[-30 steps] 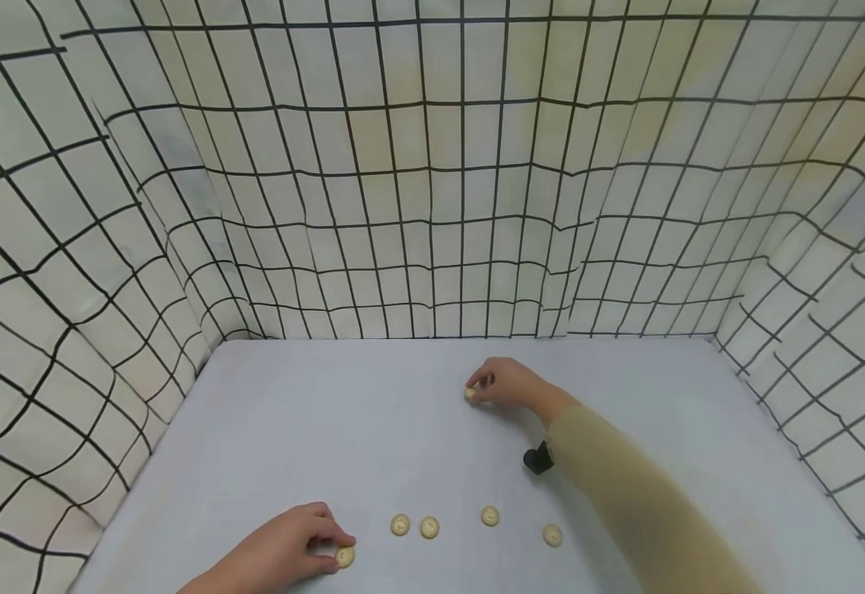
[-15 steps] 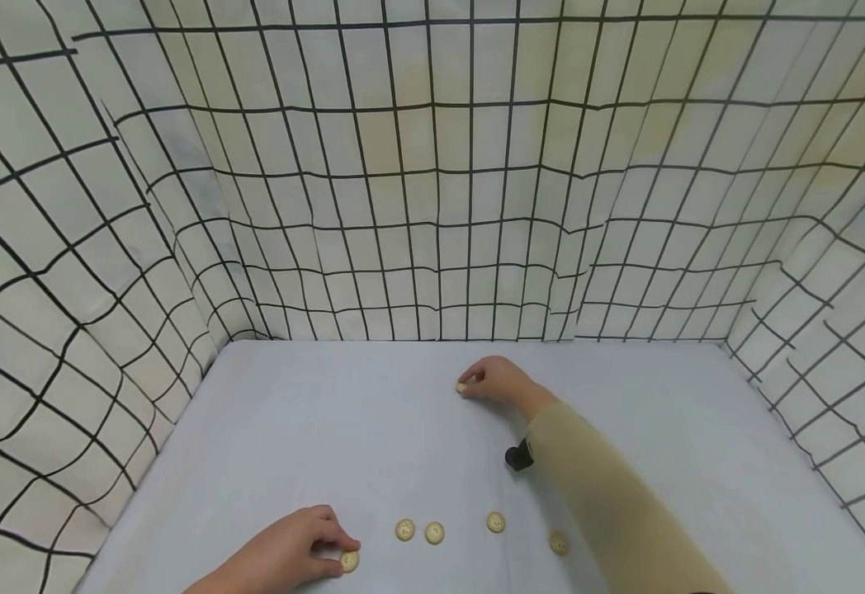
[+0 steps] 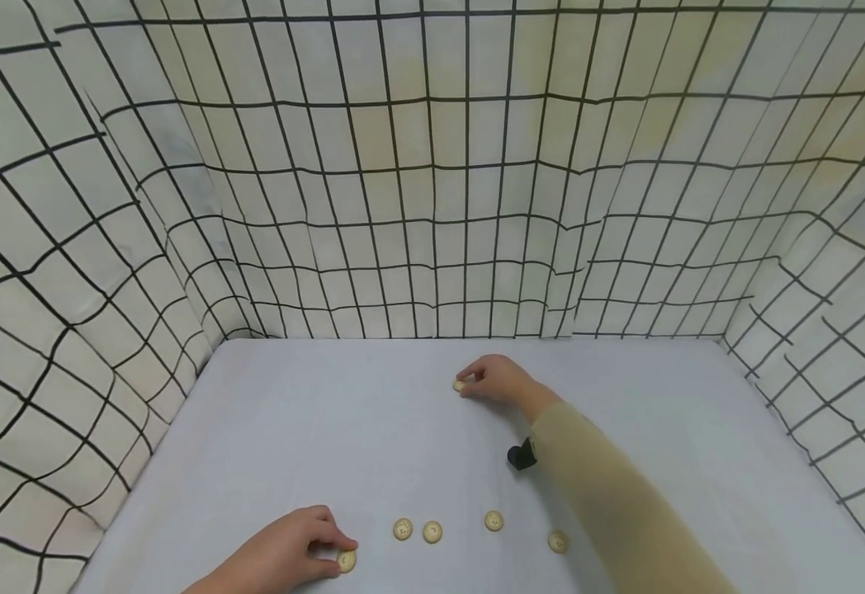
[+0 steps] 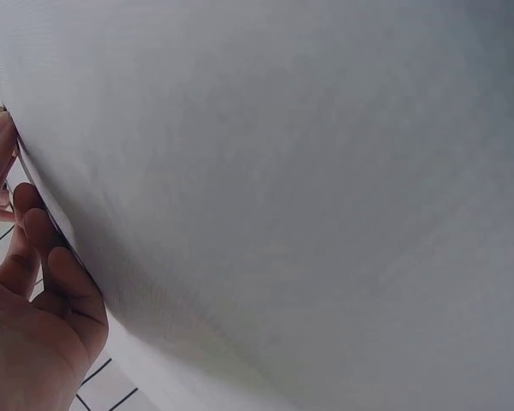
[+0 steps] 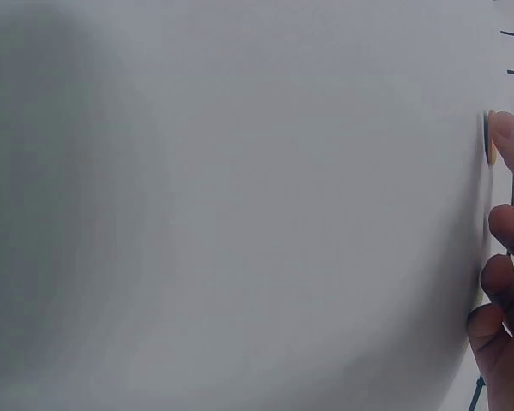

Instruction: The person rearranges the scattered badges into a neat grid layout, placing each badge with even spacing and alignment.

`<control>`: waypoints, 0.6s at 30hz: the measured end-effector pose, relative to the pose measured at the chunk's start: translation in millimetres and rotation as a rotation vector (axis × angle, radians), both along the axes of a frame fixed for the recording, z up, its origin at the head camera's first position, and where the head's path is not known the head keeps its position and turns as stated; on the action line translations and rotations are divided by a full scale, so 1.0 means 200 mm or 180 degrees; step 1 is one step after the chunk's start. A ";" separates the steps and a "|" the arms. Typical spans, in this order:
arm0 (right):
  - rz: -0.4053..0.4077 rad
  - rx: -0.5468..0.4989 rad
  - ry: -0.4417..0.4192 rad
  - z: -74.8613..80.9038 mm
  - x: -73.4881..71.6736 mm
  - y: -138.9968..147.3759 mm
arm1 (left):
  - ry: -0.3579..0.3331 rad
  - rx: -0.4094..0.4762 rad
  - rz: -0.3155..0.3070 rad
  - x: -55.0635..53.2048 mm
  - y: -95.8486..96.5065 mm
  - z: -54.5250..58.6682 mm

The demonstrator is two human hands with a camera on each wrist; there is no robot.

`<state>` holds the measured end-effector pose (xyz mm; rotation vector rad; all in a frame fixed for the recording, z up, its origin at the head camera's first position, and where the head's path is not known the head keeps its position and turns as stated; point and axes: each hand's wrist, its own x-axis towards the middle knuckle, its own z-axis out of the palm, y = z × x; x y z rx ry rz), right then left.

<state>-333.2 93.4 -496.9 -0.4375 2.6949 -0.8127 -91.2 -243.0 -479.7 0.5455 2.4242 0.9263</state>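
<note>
In the head view my left hand (image 3: 295, 546), at the near left of the white table, pinches a round pale yellow disc (image 3: 347, 562) between thumb and finger. The disc has a rim and small dark marks too fine to read. Far back, right of the middle, my right hand (image 3: 498, 379) pinches a similar disc (image 3: 458, 385) at the table surface. Both hands' curled fingers show at the edges of the wrist views. The left hand (image 4: 47, 308) rests low against the cloth, and the right hand (image 5: 507, 282) does likewise, a disc edge (image 5: 493, 150) at its fingertip.
Several loose discs lie in a rough row across the near table: one disc (image 3: 403, 529), another disc (image 3: 432, 531), then a disc (image 3: 493, 520) and a disc (image 3: 558, 541) beside the right sleeve (image 3: 611, 495). A black device (image 3: 522, 454) hangs under the right wrist. Grid-lined white walls (image 3: 432, 198) surround the table.
My right hand has slid its disc slightly left and farther back, mostly in the first half second. The left hand stays in place with its disc; the view has shifted a little.
</note>
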 end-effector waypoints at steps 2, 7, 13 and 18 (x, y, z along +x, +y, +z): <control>0.0004 -0.0035 -0.0011 0.01 0.01 0.02 | 0.0005 -0.0007 -0.0010 0.00 0.00 0.00; -0.0007 -0.0122 -0.0119 0.04 0.06 0.08 | -0.0087 0.0028 -0.0014 0.00 0.00 0.00; 0.0216 -0.0024 -0.0068 0.05 0.11 0.13 | -0.0020 0.0074 -0.0044 0.01 0.00 0.00; 0.0433 0.0065 -0.0060 0.08 0.19 0.19 | 0.0066 0.0099 -0.0057 0.01 0.00 0.00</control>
